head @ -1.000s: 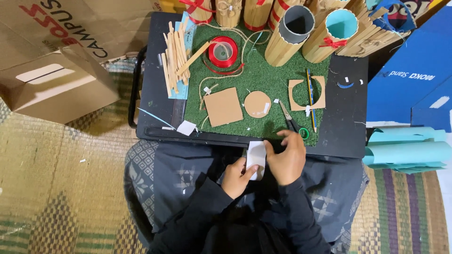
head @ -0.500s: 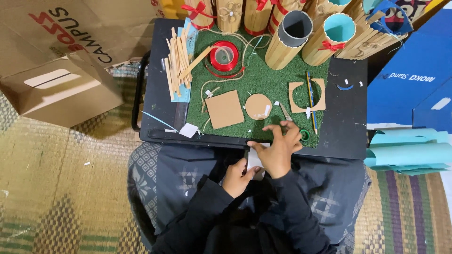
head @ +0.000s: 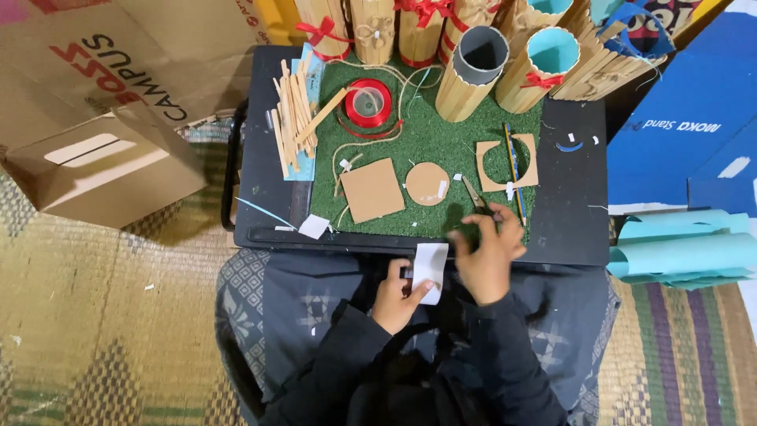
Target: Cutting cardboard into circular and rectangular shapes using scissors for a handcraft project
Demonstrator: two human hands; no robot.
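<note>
Overhead view of a seated person at a low black surface covered partly by a green mat. The left hand holds a white slip of paper upright above the lap, thumb and fingers pinched on its lower edge. The right hand, at 3 o'clock of the paper and just beside it, reaches over the near edge of the surface with fingers spread and curled; its fingertips lie at the scissors, though whether they grip the handles cannot be told. On the mat, at 12 o'clock of the paper, lies a cardboard disc; a cardboard square lies at 9 o'clock of the disc, and a cardboard frame with a round hole at 3 o'clock. A red ribbon spool and a bundle of wooden sticks lie toward 10 o'clock. Stick-clad tubes stand along the far edge. Rolled blue paper lies on the floor at 3 o'clock.
</note>
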